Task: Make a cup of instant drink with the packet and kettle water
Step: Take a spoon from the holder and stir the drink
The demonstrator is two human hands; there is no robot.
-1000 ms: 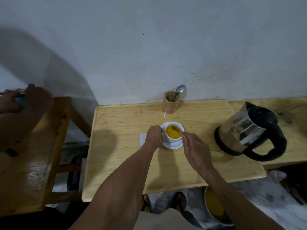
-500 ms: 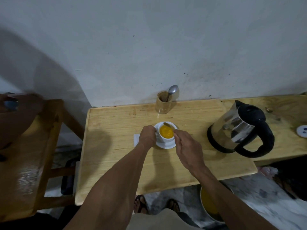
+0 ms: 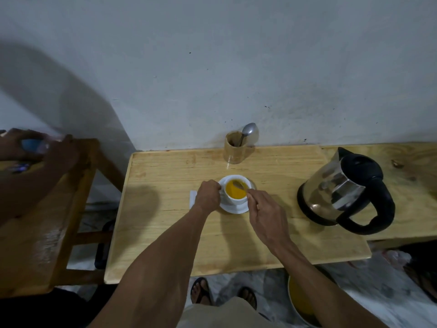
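Head view: a teaspoon (image 3: 239, 185) is pinched between the fingertips of the right hand (image 3: 264, 215), its bowl dipped in the orange-yellow drink (image 3: 236, 191) that fills a white cup (image 3: 233, 199). The cup's left side is gripped by the closed left hand (image 3: 208, 195), at the spot where a handle would be, though the handle itself is hidden. The cup is seated on a white saucer (image 3: 233, 208), near the middle of a pale wooden table (image 3: 165, 233). A white packet (image 3: 193, 198) is seen flat on the table just left of the saucer, partly covered by the left hand. At the far edge, against the wall, a wooden holder (image 3: 234, 149) is placed with a second spoon (image 3: 248, 131) standing in it. To the right, well apart from the cup, a steel kettle (image 3: 340, 189) with black lid and handle is set. On the far left, another person's hand (image 3: 23, 145) is seen, blurred, over a second wooden table (image 3: 47, 209).
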